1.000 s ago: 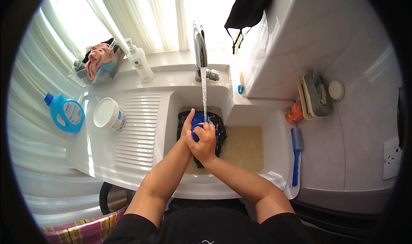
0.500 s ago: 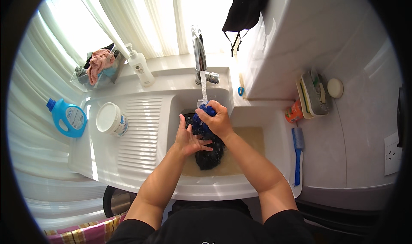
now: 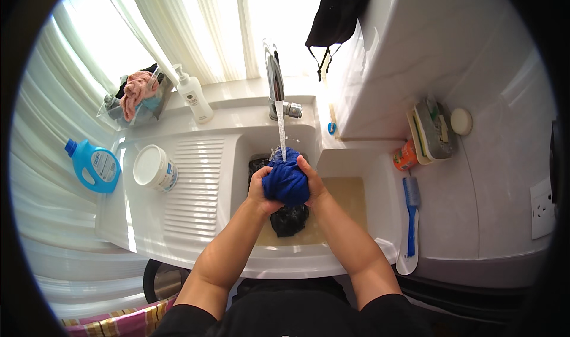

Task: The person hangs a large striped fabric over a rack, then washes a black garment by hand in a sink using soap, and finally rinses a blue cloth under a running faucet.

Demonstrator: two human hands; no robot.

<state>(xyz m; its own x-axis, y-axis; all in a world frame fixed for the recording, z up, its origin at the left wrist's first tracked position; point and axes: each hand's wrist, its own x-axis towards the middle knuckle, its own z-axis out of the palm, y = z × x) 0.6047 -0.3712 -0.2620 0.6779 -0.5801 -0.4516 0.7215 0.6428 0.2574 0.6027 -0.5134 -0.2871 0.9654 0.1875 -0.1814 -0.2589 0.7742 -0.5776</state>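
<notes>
A bunched blue cloth (image 3: 286,181) is held between my two hands over the sink basin (image 3: 240,165). My left hand (image 3: 261,191) grips its left side, and my right hand (image 3: 313,183) grips its right side. Water runs from the chrome faucet (image 3: 276,79) onto the top of the cloth and splashes there. Under the blue cloth, a wet black cloth (image 3: 290,221) lies in cloudy, yellowish water (image 3: 344,203); my hands and the blue cloth cover part of it.
Left of the basin are a ribbed washboard (image 3: 193,183), a white tub (image 3: 151,166) and a blue detergent bottle (image 3: 98,166). Behind stand a white pump bottle (image 3: 193,95) and a clear bin of cloths (image 3: 139,94). On the right lie a blue brush (image 3: 411,212) and an orange container (image 3: 405,156).
The blue cloth was small in my right fist under the stream; now it is a larger bundle in both hands. My left hand has gone from spread fingers to gripping it.
</notes>
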